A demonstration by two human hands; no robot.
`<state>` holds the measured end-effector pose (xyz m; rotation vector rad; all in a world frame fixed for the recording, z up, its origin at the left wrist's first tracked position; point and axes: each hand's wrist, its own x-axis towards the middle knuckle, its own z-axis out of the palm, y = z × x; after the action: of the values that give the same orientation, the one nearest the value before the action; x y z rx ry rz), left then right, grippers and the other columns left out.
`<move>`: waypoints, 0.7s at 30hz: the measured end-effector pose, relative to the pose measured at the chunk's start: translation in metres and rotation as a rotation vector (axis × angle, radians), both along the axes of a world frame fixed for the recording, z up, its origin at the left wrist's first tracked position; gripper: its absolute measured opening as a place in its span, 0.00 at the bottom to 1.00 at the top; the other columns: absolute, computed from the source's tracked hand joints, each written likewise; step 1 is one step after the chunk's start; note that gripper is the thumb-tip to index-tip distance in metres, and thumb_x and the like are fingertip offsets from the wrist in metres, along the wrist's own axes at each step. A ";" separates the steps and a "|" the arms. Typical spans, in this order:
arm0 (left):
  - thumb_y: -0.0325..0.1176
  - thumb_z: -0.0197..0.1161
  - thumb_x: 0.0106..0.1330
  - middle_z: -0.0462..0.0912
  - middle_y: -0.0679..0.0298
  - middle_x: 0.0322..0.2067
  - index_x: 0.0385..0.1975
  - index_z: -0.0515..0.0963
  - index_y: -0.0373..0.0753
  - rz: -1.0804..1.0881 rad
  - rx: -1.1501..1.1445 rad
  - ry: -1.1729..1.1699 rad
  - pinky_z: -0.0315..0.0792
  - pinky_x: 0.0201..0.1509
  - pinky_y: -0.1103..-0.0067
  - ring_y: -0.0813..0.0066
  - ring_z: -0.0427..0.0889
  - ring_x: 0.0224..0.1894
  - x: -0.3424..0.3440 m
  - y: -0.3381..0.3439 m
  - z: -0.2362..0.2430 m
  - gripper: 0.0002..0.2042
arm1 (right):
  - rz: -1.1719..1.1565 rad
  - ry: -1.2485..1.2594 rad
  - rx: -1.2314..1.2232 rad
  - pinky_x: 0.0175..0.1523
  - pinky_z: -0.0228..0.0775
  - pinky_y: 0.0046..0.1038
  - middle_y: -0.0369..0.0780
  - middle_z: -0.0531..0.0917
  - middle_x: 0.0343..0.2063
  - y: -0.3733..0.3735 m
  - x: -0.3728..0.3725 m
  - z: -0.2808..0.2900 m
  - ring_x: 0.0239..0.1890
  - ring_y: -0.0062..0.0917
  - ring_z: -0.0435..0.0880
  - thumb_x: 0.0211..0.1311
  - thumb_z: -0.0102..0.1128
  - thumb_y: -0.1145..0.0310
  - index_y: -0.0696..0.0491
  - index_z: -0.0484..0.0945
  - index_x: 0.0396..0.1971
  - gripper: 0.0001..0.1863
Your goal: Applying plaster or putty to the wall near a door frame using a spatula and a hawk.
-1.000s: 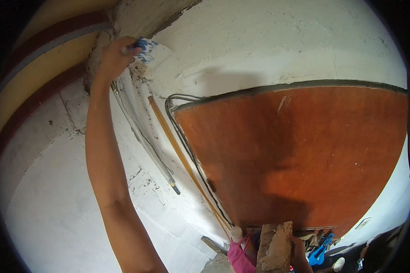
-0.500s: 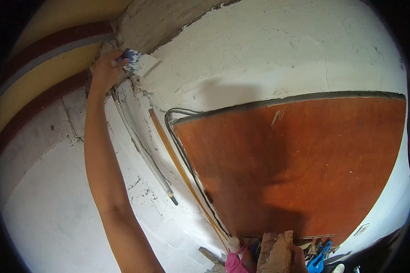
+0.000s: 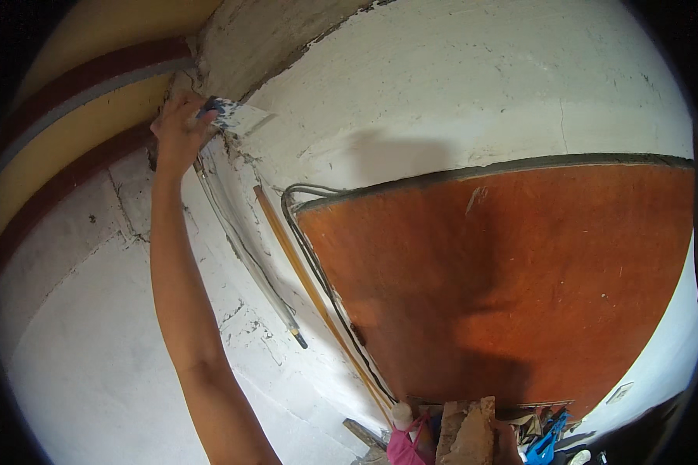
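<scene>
I can read no text, label, number or sign from here. At between ten and eleven o'clock, the scraper (image 3: 226, 114) shows blue and white blotches that I cannot make out as letters. At between two and three, the pale mark (image 3: 476, 199) on the red panel (image 3: 566, 263) gives me no character. At four, the small wall plate (image 3: 620, 393) is too tiny to read.

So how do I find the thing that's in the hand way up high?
Find the big orange-brown panel, then go up and left from its upper-left corner to the raised left hand. The thing is the flat tool sticking out to the right of that hand. Its blue-and-white blotches set it apart from the plain tan stick lower down.
</scene>
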<state>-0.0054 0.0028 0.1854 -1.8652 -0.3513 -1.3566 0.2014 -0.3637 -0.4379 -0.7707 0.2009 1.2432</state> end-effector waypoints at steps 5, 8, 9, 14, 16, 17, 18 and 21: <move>0.35 0.66 0.56 0.75 0.72 0.43 0.37 0.81 0.43 0.056 -0.016 0.084 0.52 0.57 0.62 0.71 0.70 0.52 0.003 0.015 -0.011 0.10 | -0.103 -0.088 0.081 0.53 0.69 0.36 0.45 0.80 0.42 -0.014 0.003 0.012 0.44 0.36 0.78 0.55 0.50 0.61 0.59 0.72 0.48 0.23; 0.36 0.67 0.56 0.75 0.71 0.43 0.37 0.81 0.43 0.066 -0.028 0.066 0.50 0.57 0.63 0.71 0.69 0.52 0.005 0.013 -0.014 0.10 | -0.038 -0.141 0.106 0.51 0.71 0.35 0.44 0.80 0.41 -0.014 0.002 0.018 0.43 0.34 0.79 0.57 0.50 0.59 0.58 0.73 0.48 0.22; 0.36 0.67 0.56 0.75 0.71 0.43 0.37 0.81 0.43 0.080 -0.048 0.035 0.50 0.57 0.63 0.71 0.69 0.52 0.005 0.011 -0.014 0.10 | -0.028 -0.153 0.061 0.50 0.72 0.36 0.42 0.81 0.40 -0.012 0.003 0.018 0.42 0.33 0.79 0.59 0.50 0.56 0.56 0.74 0.47 0.22; 0.36 0.66 0.57 0.73 0.72 0.42 0.37 0.80 0.45 0.197 -0.030 0.142 0.51 0.56 0.60 0.70 0.69 0.51 0.006 0.001 -0.016 0.10 | -0.057 -0.121 0.122 0.51 0.71 0.35 0.44 0.80 0.41 -0.011 0.005 0.015 0.42 0.34 0.79 0.58 0.49 0.59 0.58 0.72 0.49 0.23; 0.36 0.66 0.57 0.73 0.72 0.42 0.37 0.79 0.45 0.145 0.055 0.075 0.52 0.55 0.59 0.69 0.69 0.51 0.006 0.000 -0.017 0.10 | -0.043 -0.144 0.175 0.50 0.72 0.36 0.43 0.80 0.41 -0.012 0.005 0.016 0.42 0.34 0.80 0.59 0.49 0.58 0.56 0.72 0.50 0.23; 0.37 0.66 0.56 0.72 0.73 0.42 0.37 0.79 0.45 0.103 0.077 0.061 0.53 0.55 0.58 0.69 0.69 0.51 0.006 0.000 -0.017 0.10 | -0.049 -0.136 0.158 0.50 0.72 0.36 0.43 0.80 0.41 -0.012 0.005 0.017 0.42 0.34 0.80 0.59 0.49 0.58 0.56 0.72 0.50 0.23; 0.37 0.66 0.56 0.72 0.73 0.42 0.37 0.79 0.45 0.105 0.072 0.061 0.53 0.55 0.58 0.69 0.69 0.51 0.006 0.000 -0.017 0.10 | -0.061 -0.123 0.121 0.51 0.71 0.35 0.43 0.80 0.41 -0.013 0.005 0.018 0.42 0.34 0.80 0.59 0.49 0.57 0.56 0.72 0.50 0.23; 0.37 0.66 0.56 0.71 0.73 0.44 0.36 0.79 0.46 0.140 0.059 0.026 0.54 0.55 0.56 0.67 0.69 0.52 0.004 0.003 -0.015 0.09 | -0.048 -0.118 0.193 0.51 0.71 0.34 0.42 0.80 0.42 -0.014 0.004 0.023 0.44 0.31 0.79 0.59 0.49 0.58 0.57 0.73 0.48 0.22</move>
<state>-0.0012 0.0061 0.1708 -1.7745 -0.4156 -1.2347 0.2051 -0.3780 -0.4153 -0.6659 0.0023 1.1491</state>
